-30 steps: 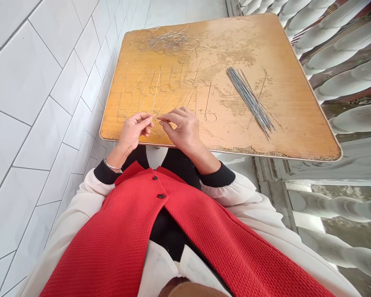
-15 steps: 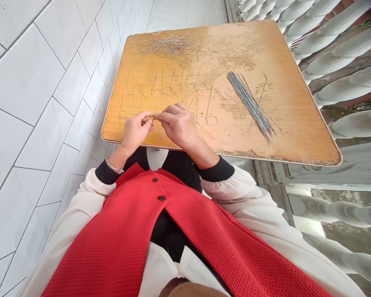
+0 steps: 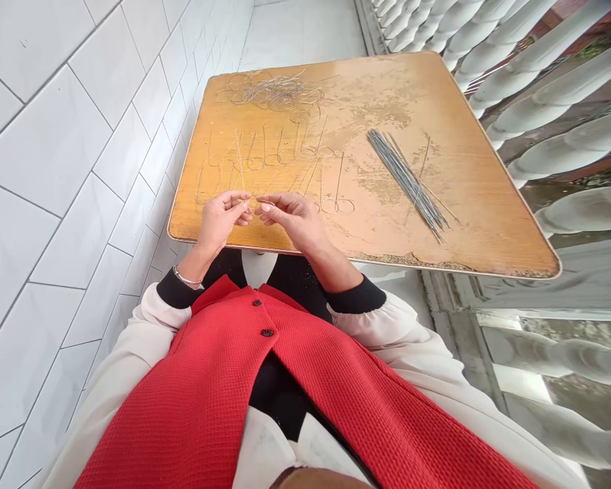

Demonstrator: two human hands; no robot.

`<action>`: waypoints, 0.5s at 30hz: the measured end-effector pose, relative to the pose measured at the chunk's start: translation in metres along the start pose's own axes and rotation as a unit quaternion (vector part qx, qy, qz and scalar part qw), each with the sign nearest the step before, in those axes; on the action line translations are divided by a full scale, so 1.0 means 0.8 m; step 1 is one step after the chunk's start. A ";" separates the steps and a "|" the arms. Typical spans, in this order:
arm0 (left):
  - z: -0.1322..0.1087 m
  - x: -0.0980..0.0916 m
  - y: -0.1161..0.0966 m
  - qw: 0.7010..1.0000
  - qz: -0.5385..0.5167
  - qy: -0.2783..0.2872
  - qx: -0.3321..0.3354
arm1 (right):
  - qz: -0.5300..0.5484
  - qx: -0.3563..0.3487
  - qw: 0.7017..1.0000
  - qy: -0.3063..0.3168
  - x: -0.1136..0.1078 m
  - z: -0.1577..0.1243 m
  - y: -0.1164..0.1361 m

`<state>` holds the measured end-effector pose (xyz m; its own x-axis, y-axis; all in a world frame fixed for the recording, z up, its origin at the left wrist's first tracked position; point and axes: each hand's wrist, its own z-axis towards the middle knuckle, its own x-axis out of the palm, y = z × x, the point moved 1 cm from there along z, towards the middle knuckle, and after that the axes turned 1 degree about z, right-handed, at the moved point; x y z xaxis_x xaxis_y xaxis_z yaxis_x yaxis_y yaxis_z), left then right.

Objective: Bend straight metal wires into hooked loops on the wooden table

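Over the near edge of the table my left hand [image 3: 220, 216] pinches a thin wire [image 3: 241, 163], its fingers closed. The wire's straight end points up and away from the fingers. My right hand [image 3: 296, 216] is close beside it, thumb and forefinger drawn together at the same wire; the part between the fingertips is too fine to see clearly. Just beyond the hands lie several bent wires [image 3: 337, 204] with looped ends and straight legs, spread in loose rows.
A tangled heap of looped wires [image 3: 275, 92] lies at the table's far left. A bundle of straight grey wires [image 3: 406, 180] rests on the right part of the worn wooden table [image 3: 489, 224]. A tiled wall [image 3: 71, 170] runs along the left, a white balustrade [image 3: 554, 122] along the right.
My right hand has turned, and its thumb now shows below the forefinger. The fingertips of both hands are slightly lower in view, and the held wire's straight end shows upright above the left fingers.
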<state>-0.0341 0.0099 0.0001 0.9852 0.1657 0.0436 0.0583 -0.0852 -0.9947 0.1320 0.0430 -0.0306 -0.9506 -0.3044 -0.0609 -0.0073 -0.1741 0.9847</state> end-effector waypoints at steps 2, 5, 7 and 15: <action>0.002 0.000 -0.001 1.000 -0.004 -0.004 0.000 | 0.000 0.019 1.000 0.009 0.004 -0.006 -0.003; 0.004 -0.001 0.001 1.000 -0.009 -0.010 0.008 | 0.014 0.046 0.999 0.010 0.008 -0.012 -0.004; 0.005 -0.002 0.003 1.000 -0.012 -0.012 0.012 | 0.022 0.053 0.998 -0.003 0.008 -0.014 -0.002; 0.009 -0.003 0.008 1.000 0.000 -0.018 0.013 | -0.011 0.014 0.999 -0.048 0.005 -0.007 -0.004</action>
<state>-0.0376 0.0163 -0.0069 0.9787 0.2014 0.0405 0.0537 -0.0601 -0.9967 0.1303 0.0371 -0.0346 -0.9756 -0.2090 -0.0679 -0.0359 -0.1532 0.9875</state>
